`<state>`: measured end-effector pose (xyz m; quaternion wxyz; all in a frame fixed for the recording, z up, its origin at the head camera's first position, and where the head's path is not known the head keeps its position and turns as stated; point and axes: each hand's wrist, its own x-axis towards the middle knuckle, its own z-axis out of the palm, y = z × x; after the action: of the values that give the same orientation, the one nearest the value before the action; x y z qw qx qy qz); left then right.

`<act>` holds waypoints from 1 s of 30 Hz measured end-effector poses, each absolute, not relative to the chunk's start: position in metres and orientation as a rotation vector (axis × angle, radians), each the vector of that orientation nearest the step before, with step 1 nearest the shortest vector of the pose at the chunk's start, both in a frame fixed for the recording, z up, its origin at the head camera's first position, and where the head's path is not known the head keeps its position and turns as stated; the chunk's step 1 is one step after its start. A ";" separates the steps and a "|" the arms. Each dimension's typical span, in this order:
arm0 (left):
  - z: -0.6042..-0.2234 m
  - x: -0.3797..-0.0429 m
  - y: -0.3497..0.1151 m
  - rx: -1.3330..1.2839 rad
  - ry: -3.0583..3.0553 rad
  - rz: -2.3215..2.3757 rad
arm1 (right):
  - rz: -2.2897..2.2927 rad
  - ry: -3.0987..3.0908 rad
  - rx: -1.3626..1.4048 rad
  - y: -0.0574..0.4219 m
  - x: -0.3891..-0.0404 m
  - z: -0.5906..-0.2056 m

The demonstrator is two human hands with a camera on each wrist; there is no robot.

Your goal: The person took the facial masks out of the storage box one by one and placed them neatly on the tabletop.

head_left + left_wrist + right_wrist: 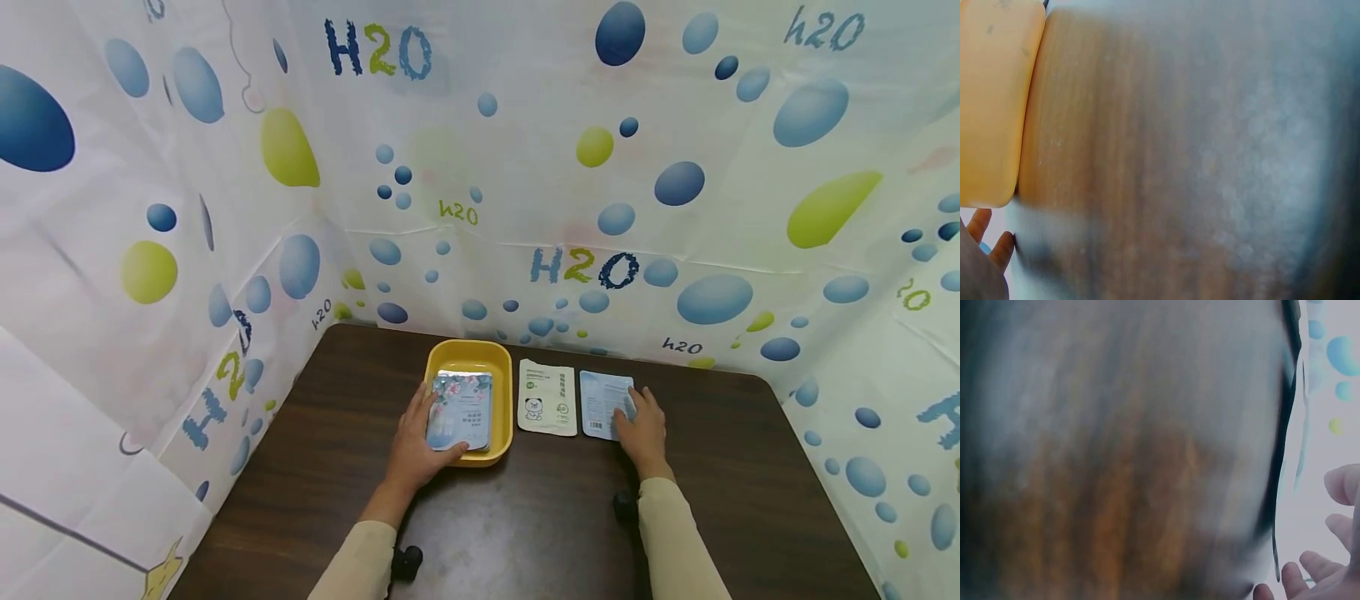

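My left hand (416,442) lies along the left side of a yellow plastic tray (505,417). Its thumb touches the lower edge of a blue, flower-printed sachet (461,408) in the tray, with its fingers spread near the left rim. More sachets seem to lie beneath the top one. On the table, my right hand (643,425) rests at the right edge of a flat light-blue sachet (600,404), thumb over its face. In the right wrist view its fingers (1319,565) are spread and loosely bent. Beside that sachet lies a pale-green one (547,400) with a bear drawing.
The dark wooden table (540,517) reaches back to a white curtain (487,167) printed with blue and green drops. Both wrists wear small black cameras. The yellow tray's outer wall (994,112) fills the upper left of the left wrist view.
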<state>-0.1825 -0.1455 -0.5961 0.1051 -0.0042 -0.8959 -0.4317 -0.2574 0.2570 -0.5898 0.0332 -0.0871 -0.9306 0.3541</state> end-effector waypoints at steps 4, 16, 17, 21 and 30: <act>-0.595 -0.182 -0.145 -0.008 -2.646 -1.297 | 1.118 -2.808 -0.291 0.256 -0.257 -0.586; -0.596 -0.182 -0.147 -0.010 -2.631 -1.313 | 1.278 -2.590 -0.224 0.252 -0.262 -0.572; -0.596 -0.182 -0.147 -0.011 -2.628 -1.318 | 1.304 -2.571 -0.224 0.251 -0.262 -0.569; -0.596 -0.183 -0.147 -0.016 -2.636 -1.305 | 1.375 -2.530 -0.242 0.247 -0.264 -0.556; -0.596 -0.183 -0.147 -0.008 -2.644 -1.313 | 1.567 -2.477 -0.273 0.232 -0.267 -0.535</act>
<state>-0.1827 -0.1466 -0.5961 0.0948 -0.0028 -0.8915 -0.4429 -0.2671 0.2325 -0.5347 0.0988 -0.0921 -0.8373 0.5299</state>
